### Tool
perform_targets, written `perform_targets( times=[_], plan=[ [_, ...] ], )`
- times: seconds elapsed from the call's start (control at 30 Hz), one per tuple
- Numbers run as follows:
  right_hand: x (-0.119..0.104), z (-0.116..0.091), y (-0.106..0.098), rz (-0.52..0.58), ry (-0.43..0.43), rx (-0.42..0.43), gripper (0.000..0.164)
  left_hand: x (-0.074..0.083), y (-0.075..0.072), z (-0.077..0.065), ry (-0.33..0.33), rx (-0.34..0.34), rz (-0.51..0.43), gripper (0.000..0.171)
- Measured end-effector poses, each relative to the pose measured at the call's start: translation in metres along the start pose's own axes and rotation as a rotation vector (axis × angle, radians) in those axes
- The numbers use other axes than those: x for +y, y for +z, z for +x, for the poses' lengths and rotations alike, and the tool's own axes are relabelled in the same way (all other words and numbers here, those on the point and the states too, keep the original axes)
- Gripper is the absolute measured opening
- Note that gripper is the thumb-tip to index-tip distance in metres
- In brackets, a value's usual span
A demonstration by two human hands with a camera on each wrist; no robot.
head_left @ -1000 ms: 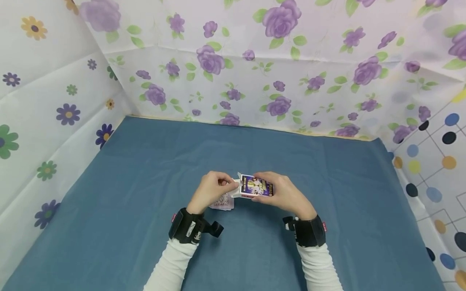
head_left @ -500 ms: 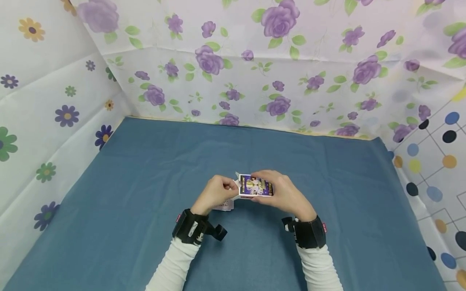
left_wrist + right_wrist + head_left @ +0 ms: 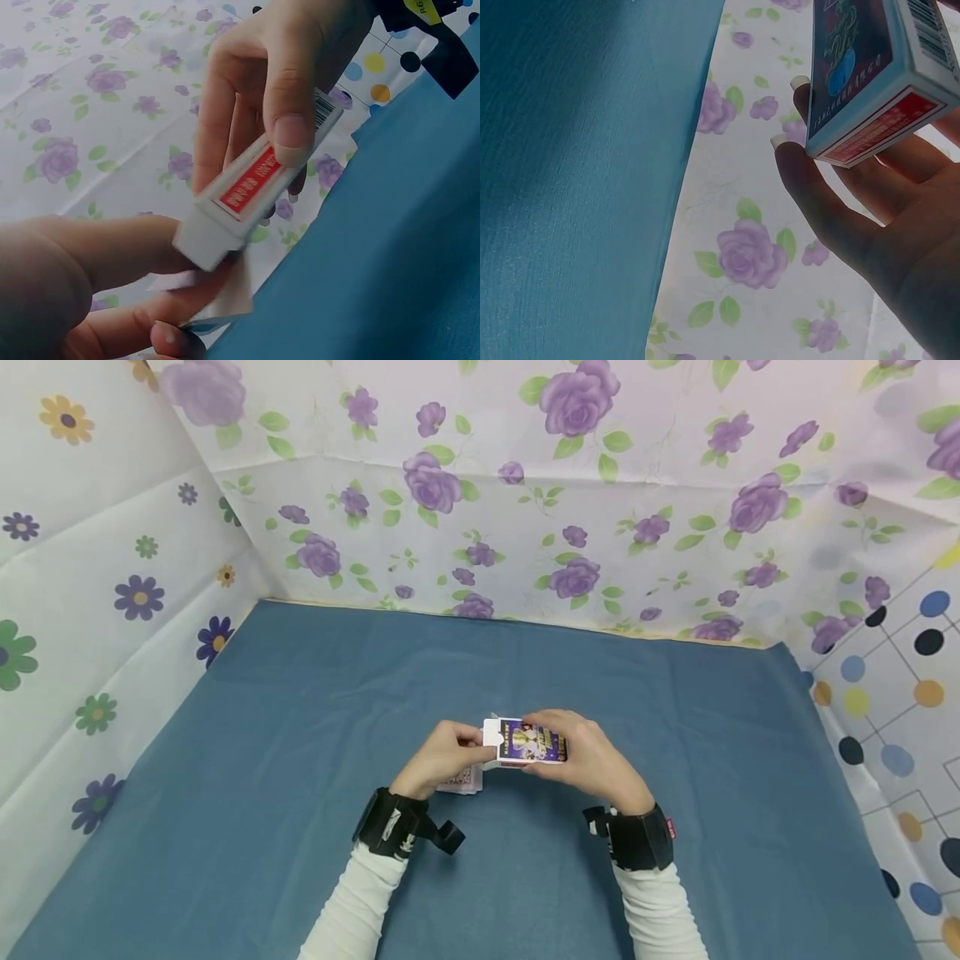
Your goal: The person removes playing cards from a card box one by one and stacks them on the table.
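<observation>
My right hand (image 3: 588,758) grips a small playing-card box (image 3: 534,743) along its long sides, thumb on one edge and fingers on the other. The box has a purple printed face, and in the right wrist view its red label panel (image 3: 885,127) shows. At the box's white left end, my left hand (image 3: 444,760) pinches the flap between thumb and fingers. Below that pinch, in the left wrist view, a white flap (image 3: 231,296) hangs out, partly hidden by the fingers. A stack of patterned playing cards (image 3: 465,781) lies on the table beneath the left hand, partly covered.
Blue cloth (image 3: 300,693) covers the table. A white sheet with purple roses (image 3: 573,578) rises along the back edge, and patterned sheets stand at both sides. Each wrist wears a black camera strap (image 3: 637,839).
The left fingers have shifted slightly at the box's end, and more of its white end with a rounded notch shows now. The right hand keeps its grip with little movement.
</observation>
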State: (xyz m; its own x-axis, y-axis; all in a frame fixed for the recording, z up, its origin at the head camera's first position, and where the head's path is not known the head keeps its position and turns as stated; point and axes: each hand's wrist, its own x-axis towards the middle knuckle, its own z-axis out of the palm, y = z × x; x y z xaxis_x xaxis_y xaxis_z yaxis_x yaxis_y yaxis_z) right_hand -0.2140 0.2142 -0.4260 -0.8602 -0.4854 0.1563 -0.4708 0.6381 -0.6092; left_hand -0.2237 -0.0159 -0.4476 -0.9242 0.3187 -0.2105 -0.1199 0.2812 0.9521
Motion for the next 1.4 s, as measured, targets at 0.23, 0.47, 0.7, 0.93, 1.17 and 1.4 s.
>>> perform_targets(
  times=[0.23,0.47,0.7,0.93,1.17,1.4],
  plan=[
    [0.001,0.001,0.001,0.010,0.001,0.002,0.055,-0.002,0.001,0.002,-0.002,-0.002,-0.046,0.030],
    [0.003,0.001,-0.001,0.000,0.006,0.019,0.056,0.000,-0.002,0.002,0.039,0.027,-0.096,0.024],
    [0.003,0.000,-0.003,0.008,-0.007,0.042,0.058,-0.001,-0.006,-0.001,0.121,0.135,-0.157,0.019],
    [0.004,-0.001,-0.003,0.007,0.011,0.043,0.058,-0.004,-0.007,0.000,0.215,0.293,-0.249,0.023],
    [0.003,-0.001,-0.003,0.001,0.005,0.044,0.058,-0.011,-0.011,0.006,0.187,0.486,-0.392,0.023],
    [0.004,-0.001,-0.002,-0.004,0.015,0.041,0.058,-0.016,-0.015,0.010,0.120,0.532,-0.414,0.025]
  ],
)
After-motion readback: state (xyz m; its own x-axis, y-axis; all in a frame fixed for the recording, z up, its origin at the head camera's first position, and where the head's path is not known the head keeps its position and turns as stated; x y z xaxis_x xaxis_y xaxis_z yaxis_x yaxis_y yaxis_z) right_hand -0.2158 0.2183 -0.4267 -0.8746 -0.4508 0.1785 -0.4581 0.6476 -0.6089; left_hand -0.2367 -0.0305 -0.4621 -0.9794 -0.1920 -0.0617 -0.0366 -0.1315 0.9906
